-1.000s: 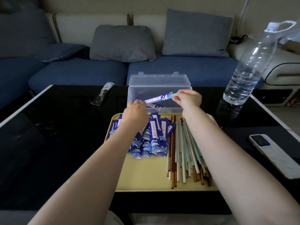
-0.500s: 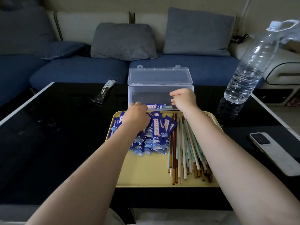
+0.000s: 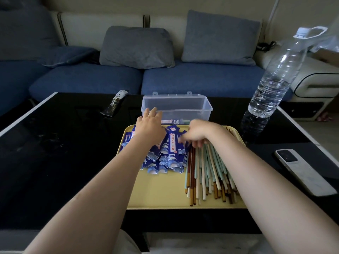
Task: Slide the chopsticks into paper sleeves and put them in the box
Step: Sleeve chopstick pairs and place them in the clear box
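A clear plastic box (image 3: 185,104) with its lid up stands on the black table behind a yellow tray (image 3: 161,196). A sleeved pair of chopsticks (image 3: 178,121) lies inside the box. On the tray lie a pile of blue paper sleeves (image 3: 167,156) and, to the right, several bare chopsticks (image 3: 203,173). My left hand (image 3: 150,124) reaches with straight fingers to the box's left front wall and holds nothing. My right hand (image 3: 199,133) hovers, blurred, over the far ends of the chopsticks, fingers curled down; whether it grips any is unclear.
A tall water bottle (image 3: 275,77) stands at the table's right rear. A white phone (image 3: 302,173) lies right of the tray. A dark wrapper (image 3: 114,103) lies at the left rear. A blue sofa with cushions (image 3: 135,46) is behind the table.
The sleeved pair went down into the box and both hands let it go. My right hand pulled back over the loose chopsticks; my left hand opened beside the box.
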A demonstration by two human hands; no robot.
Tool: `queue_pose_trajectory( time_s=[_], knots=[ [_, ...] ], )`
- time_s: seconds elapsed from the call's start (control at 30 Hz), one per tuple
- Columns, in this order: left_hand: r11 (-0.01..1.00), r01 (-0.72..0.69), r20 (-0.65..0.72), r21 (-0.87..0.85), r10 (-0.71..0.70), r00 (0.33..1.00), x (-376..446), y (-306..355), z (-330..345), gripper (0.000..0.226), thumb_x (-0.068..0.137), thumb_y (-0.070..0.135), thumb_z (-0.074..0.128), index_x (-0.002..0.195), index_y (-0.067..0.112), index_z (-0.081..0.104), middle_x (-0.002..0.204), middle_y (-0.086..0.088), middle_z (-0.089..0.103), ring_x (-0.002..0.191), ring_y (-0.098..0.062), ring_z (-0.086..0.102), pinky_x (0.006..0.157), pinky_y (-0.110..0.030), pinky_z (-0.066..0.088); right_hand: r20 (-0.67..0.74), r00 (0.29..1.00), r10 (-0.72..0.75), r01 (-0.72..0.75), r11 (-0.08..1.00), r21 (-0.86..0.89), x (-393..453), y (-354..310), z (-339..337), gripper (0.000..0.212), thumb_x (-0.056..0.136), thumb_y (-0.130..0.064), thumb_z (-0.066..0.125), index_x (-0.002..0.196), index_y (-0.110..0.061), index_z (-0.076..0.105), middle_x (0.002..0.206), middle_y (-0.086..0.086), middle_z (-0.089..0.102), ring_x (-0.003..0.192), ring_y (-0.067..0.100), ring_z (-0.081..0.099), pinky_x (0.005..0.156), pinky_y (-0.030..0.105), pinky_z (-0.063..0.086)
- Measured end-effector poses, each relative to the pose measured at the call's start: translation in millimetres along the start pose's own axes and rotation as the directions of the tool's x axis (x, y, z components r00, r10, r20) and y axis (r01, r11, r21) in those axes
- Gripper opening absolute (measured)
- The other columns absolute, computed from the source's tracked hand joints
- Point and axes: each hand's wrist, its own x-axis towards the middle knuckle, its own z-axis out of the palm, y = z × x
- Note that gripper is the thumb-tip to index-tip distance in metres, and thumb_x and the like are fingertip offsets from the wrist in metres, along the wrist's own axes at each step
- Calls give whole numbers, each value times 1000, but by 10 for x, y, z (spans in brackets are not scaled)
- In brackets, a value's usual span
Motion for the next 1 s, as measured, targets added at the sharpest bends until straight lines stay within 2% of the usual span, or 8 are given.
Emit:
queue_pose_trajectory(
  time_s=[0.13, 0.23, 0.33, 0.43, 0.6, 0.83, 0.9, 1.0],
  knots=[
    [999, -44, -37, -3, 44, 998, -100, 65, -46, 53, 97, 25, 50, 149, 20, 40, 156, -7, 32, 145, -27, 24, 114, -45, 27, 158, 984, 86, -83, 996, -27, -82, -69, 92, 40, 97, -48, 60, 79, -12, 63, 68, 2, 67, 36, 9, 48, 35, 8, 32],
    [997, -73, -20, -22, 72, 997, -190, 138, -81, 37, 98, 24, 47, 134, 19, 57, 138, -8, 50, 128, -26, 43, 101, -41, 42, 176, 981, 84, -93, 995, 47, -111, -92, 116, 39, 99, -45, 58, 75, -15, 61, 66, -1, 65, 38, 8, 44, 41, 15, 32],
    [999, -46, 79, -17, 47, 996, -265, 248, -148, 30, 99, 21, 44, 122, 17, 63, 123, -8, 61, 104, -28, 58, 87, -41, 54, 180, 980, 86, -94, 995, 38, -204, -110, 136, 44, 97, -53, 57, 80, -13, 61, 70, 1, 66, 45, 10, 47, 46, 19, 35],
    [995, -95, 261, 39, 81, 962, -320, 388, -156, 22, 96, 16, 47, 109, 15, 65, 113, -8, 64, 88, -26, 55, 76, -36, 52, 165, 983, 84, -89, 996, 24, -308, -126, 169, 42, 96, -51, 59, 80, -12, 59, 71, 2, 65, 44, 10, 46, 39, 12, 34],
    [978, -158, 310, 134, 110, 944, -404, 441, -111, 25, 94, 18, 53, 113, 17, 70, 111, -6, 65, 93, -27, 59, 83, -38, 54, 140, 988, 63, -71, 996, 48, -381, -110, 316, 30, 98, -37, 59, 82, -13, 54, 68, 1, 61, 41, 10, 42, 38, 12, 32],
    [986, -107, 231, 127, 76, 970, -430, 392, -91, 25, 92, 20, 60, 116, 17, 65, 111, -6, 66, 96, -27, 63, 86, -41, 56, 58, 995, 75, -92, 910, 405, -370, 61, 377, 14, 93, -22, 68, 87, -10, 65, 64, 1, 64, 44, 10, 46, 44, 21, 35],
    [988, -84, 173, 130, 61, 983, -446, 371, -77, 25, 91, 20, 60, 116, 17, 61, 112, -5, 65, 95, -28, 63, 79, -38, 55, -1, 999, 42, -36, 869, 493, -413, 99, 312, 14, 93, -19, 65, 90, -6, 69, 65, 3, 67, 44, 12, 52, 45, 21, 39],
    [993, -100, -22, 60, 102, 995, -440, 360, -48, 45, 93, 24, 62, 135, 22, 46, 127, -8, 52, 112, -31, 56, 73, -38, 49, -166, 986, 30, 81, 778, 623, -452, 159, 204, 11, 93, -11, 59, 97, -3, 66, 81, 11, 74, 56, 20, 68, 46, 24, 48]
  ],
)
